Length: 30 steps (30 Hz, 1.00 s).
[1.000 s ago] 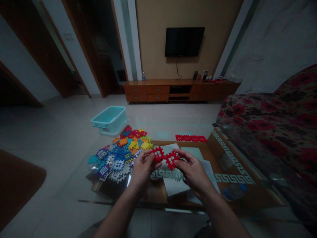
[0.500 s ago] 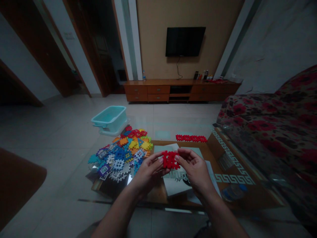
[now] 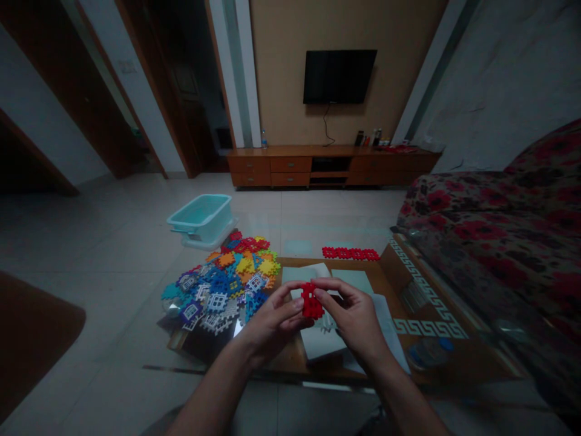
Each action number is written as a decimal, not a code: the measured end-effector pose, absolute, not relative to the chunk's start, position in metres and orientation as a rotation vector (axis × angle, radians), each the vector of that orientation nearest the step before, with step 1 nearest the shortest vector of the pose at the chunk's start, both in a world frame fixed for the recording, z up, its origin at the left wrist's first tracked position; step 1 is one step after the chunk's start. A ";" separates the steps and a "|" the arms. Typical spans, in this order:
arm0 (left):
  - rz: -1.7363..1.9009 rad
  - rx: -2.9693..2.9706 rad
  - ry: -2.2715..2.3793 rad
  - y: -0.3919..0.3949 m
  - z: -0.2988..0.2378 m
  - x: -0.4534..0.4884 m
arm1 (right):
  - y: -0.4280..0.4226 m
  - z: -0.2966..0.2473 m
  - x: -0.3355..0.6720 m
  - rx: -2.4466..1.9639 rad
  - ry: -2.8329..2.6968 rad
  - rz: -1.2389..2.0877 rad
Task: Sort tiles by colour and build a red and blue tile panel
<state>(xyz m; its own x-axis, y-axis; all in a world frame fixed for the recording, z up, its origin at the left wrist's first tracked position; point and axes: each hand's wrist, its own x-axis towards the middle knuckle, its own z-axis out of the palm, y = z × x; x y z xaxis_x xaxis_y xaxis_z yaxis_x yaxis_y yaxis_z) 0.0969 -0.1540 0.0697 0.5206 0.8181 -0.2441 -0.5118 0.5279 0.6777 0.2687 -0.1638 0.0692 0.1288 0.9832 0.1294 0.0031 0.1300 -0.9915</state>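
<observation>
Between my two hands, above the glass table, are red interlocking plastic building pieces (image 3: 311, 306), tilted and partly covered by fingers. My left hand (image 3: 279, 312) grips their left side, thumb on the front. The fingers of my right hand (image 3: 347, 306) pinch the upper right edge. Whether the red pieces are fully joined I cannot tell. To the left lies a heap of colourful building pieces (image 3: 218, 301) in blue, white, yellow, orange and red. A flat strip of joined red pieces (image 3: 351, 253) lies farther back on the table.
A turquoise plastic tub (image 3: 202, 218) stands beyond the heap. Papers (image 3: 318, 342) show beneath my hands, and a bottle with a blue cap (image 3: 429, 352) lies at the right. A flowered sofa (image 3: 490, 212) borders the table's right side; a TV cabinet (image 3: 290, 165) stands at the far wall.
The red pieces have been turned and now look narrower and more upright. My right hand has shifted slightly left, closer to my left hand.
</observation>
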 end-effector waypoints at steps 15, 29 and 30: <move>0.837 0.521 0.563 -0.154 0.070 0.095 | -0.169 0.072 0.266 -1.211 -1.321 1.010; 0.783 0.511 0.615 -0.151 0.067 0.094 | -0.172 0.072 0.266 -1.159 -1.711 0.768; 0.786 0.513 0.608 -0.151 0.067 0.093 | -0.171 0.072 0.266 -1.155 -1.721 0.755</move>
<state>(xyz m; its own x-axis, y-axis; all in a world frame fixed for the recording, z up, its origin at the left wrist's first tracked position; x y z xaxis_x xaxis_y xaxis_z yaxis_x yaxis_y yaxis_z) 0.0935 -0.1509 0.0666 0.5557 0.7722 -0.3080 -0.4915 0.6039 0.6275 0.2657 -0.1713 0.0721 -0.1562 0.9265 0.3422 0.3754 0.3762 -0.8471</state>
